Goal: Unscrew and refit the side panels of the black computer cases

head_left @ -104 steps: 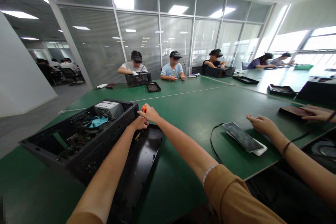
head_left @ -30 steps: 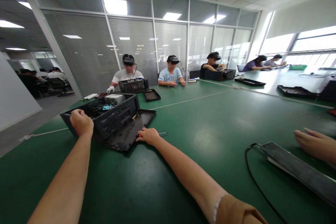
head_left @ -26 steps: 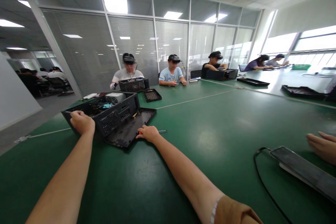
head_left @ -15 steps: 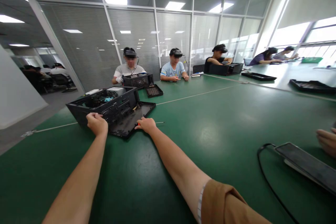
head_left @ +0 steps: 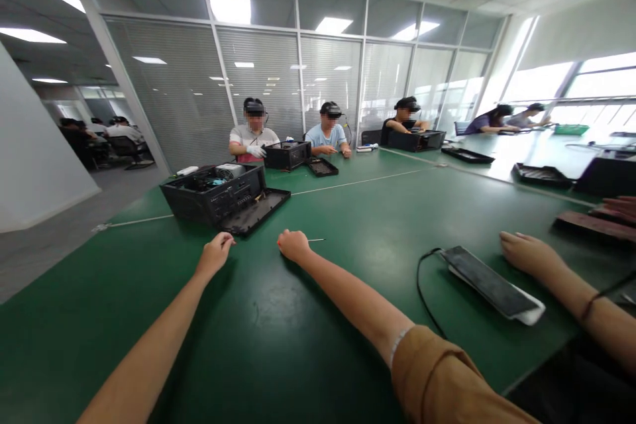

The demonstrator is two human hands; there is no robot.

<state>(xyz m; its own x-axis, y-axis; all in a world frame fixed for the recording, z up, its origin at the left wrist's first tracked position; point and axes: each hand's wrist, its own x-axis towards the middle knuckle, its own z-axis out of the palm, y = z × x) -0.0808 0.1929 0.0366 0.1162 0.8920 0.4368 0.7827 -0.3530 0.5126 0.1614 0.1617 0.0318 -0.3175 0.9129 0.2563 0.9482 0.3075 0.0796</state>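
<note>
An open black computer case with a blue fan inside lies on the green table, its side panel flat beside it. My left hand hovers over the table in front of the case, fingers pinched together on something too small to name. My right hand rests closed on the table around a screwdriver with a red handle; its thin shaft pokes out to the right. Both hands are short of the case and apart from it.
A phone on a white block with a black cable lies at the right, next to another person's hand. Several people sit across the table with more black cases and trays.
My left hand has let go of the case and drawn back over the table. My right hand slid back with the screwdriver. The case now lies farther from me.
</note>
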